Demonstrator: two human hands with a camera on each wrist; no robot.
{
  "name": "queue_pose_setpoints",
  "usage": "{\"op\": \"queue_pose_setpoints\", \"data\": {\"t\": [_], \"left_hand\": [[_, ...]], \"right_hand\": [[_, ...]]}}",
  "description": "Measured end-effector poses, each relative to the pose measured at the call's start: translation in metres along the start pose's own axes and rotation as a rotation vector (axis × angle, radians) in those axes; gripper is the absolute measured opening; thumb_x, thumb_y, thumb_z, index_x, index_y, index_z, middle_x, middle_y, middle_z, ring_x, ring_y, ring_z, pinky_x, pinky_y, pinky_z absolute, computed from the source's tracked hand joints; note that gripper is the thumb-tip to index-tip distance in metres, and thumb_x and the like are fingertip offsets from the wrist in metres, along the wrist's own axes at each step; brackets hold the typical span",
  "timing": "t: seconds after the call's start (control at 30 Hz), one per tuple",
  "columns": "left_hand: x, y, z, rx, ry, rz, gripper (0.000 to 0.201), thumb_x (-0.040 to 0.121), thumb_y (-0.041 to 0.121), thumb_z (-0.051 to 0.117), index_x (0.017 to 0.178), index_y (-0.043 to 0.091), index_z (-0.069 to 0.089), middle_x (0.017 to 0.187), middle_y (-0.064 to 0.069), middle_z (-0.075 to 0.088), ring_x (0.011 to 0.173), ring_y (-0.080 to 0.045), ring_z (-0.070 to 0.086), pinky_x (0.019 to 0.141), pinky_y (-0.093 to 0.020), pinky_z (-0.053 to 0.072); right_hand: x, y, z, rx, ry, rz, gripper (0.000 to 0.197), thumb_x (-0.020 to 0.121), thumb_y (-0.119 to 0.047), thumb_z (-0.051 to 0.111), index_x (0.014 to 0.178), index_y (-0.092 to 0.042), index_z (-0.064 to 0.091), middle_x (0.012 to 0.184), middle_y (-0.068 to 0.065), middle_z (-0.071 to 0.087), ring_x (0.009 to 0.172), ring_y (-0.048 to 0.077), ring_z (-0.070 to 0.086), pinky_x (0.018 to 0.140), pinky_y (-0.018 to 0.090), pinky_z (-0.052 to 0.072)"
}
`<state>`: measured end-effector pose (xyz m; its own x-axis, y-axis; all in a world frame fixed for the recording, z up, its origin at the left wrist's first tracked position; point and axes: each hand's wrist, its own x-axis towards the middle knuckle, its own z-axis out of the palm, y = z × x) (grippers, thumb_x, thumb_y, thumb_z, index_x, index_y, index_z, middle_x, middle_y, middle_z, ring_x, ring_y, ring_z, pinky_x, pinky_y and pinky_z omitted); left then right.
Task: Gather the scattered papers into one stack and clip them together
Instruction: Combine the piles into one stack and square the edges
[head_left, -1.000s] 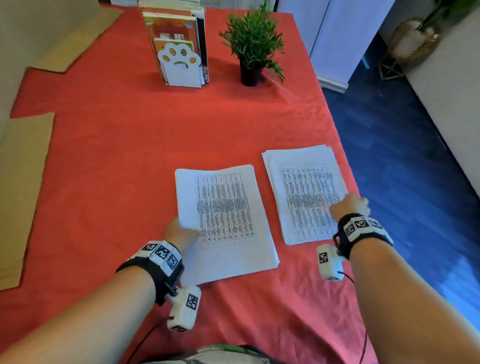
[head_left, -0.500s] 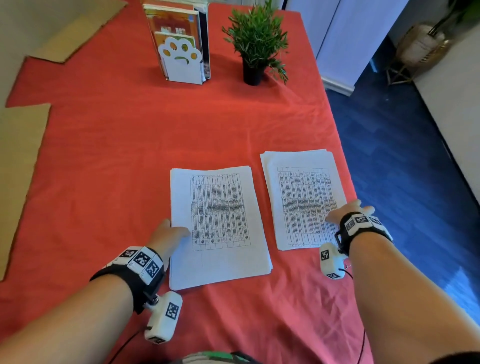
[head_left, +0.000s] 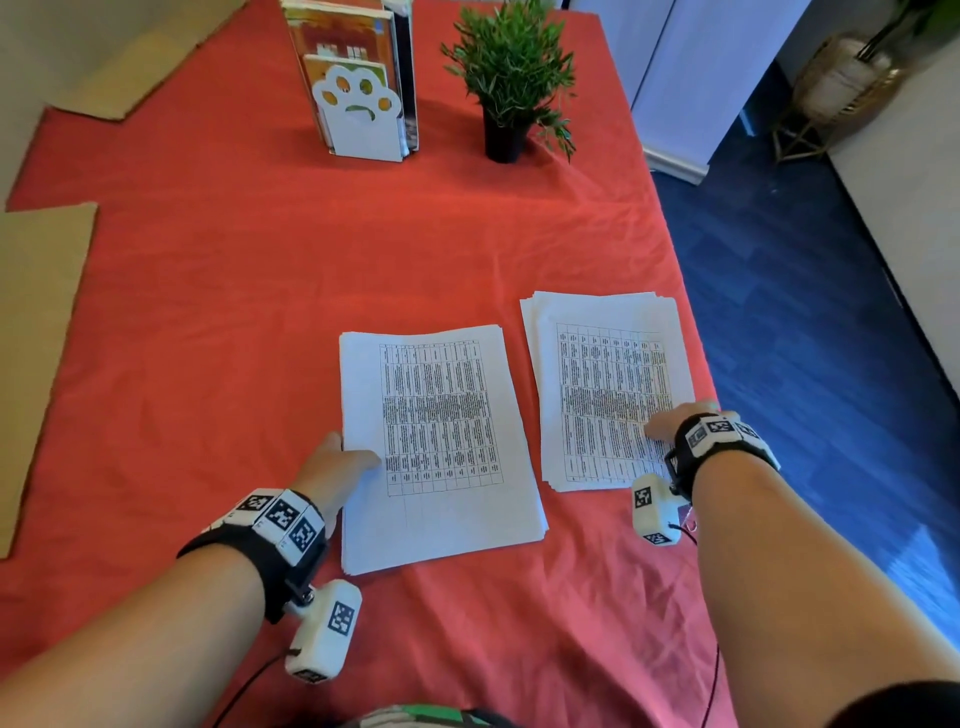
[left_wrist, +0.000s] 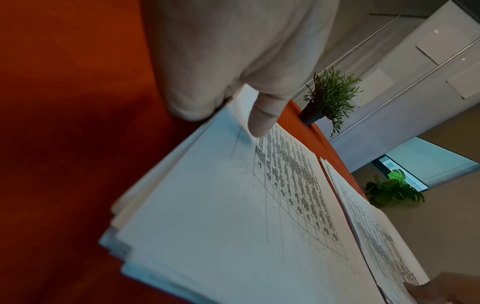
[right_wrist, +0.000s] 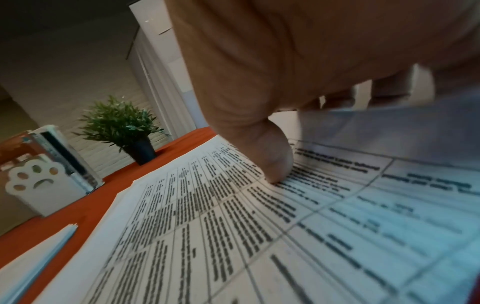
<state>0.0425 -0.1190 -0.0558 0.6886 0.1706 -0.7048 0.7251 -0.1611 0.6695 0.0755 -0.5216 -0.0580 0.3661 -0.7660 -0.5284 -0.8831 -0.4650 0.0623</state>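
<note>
Two stacks of printed table sheets lie side by side on the red tablecloth (head_left: 260, 312). My left hand (head_left: 337, 462) pinches the left edge of the left stack (head_left: 441, 447). In the left wrist view its thumb (left_wrist: 262, 115) lies on top of the left stack (left_wrist: 233, 205) and the fingers go under the raised edge. My right hand (head_left: 670, 423) grips the near right edge of the right stack (head_left: 608, 389). Its thumb (right_wrist: 270, 160) presses on the top sheet (right_wrist: 233, 226), and a sheet edge curls up by the fingers.
A white paw-shaped bookend with books (head_left: 358, 104) and a small potted plant (head_left: 509, 78) stand at the far side. Cardboard sheets (head_left: 36, 338) lie along the left. The table's right edge (head_left: 696, 322) drops to a blue floor just beside the right stack.
My left hand moved from the left stack's near corner to its left edge, and that stack now lies straighter. My right hand slid slightly toward the right stack's right edge.
</note>
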Motion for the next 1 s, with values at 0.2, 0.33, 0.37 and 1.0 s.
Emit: {"op": "queue_pose_setpoints", "data": {"t": [0.2, 0.33, 0.37, 1.0], "left_hand": [[0.004, -0.002, 0.001, -0.018, -0.011, -0.003, 0.023, 0.083, 0.001, 0.06, 0.102, 0.011, 0.052, 0.108, -0.014, 0.064, 0.099, -0.033, 0.062, 0.09, -0.046, 0.051], [0.005, -0.003, 0.001, -0.015, -0.008, 0.006, 0.024, 0.083, 0.001, 0.059, 0.105, 0.01, 0.052, 0.107, -0.014, 0.064, 0.097, -0.033, 0.062, 0.087, -0.043, 0.051], [0.005, -0.003, 0.001, -0.003, -0.005, 0.006, 0.025, 0.083, 0.002, 0.059, 0.106, 0.009, 0.052, 0.107, -0.014, 0.064, 0.097, -0.033, 0.062, 0.087, -0.044, 0.051], [0.008, -0.003, -0.025, 0.097, 0.127, -0.021, 0.012, 0.084, 0.0, 0.05, 0.096, 0.002, 0.052, 0.091, -0.02, 0.056, 0.08, -0.03, 0.055, 0.072, -0.039, 0.044]], "right_hand": [[0.006, -0.005, 0.0, 0.053, -0.058, -0.019, 0.106, 0.07, -0.021, 0.073, 0.149, -0.007, 0.004, 0.144, 0.02, 0.035, 0.128, 0.037, 0.047, 0.103, 0.047, 0.046], [0.004, -0.005, 0.0, 0.094, -0.059, 0.001, 0.087, 0.073, -0.022, 0.074, 0.142, -0.007, 0.022, 0.131, 0.016, 0.045, 0.117, 0.035, 0.054, 0.099, 0.046, 0.049], [0.002, -0.004, 0.0, 0.09, -0.036, 0.008, 0.085, 0.071, -0.025, 0.074, 0.139, -0.007, 0.026, 0.129, 0.015, 0.043, 0.117, 0.034, 0.052, 0.1, 0.045, 0.047], [-0.148, -0.036, -0.097, 0.622, 0.115, -0.801, 0.026, 0.081, -0.007, 0.068, 0.102, -0.015, 0.056, 0.094, 0.004, 0.059, 0.081, 0.021, 0.058, 0.063, 0.027, 0.044]]}}
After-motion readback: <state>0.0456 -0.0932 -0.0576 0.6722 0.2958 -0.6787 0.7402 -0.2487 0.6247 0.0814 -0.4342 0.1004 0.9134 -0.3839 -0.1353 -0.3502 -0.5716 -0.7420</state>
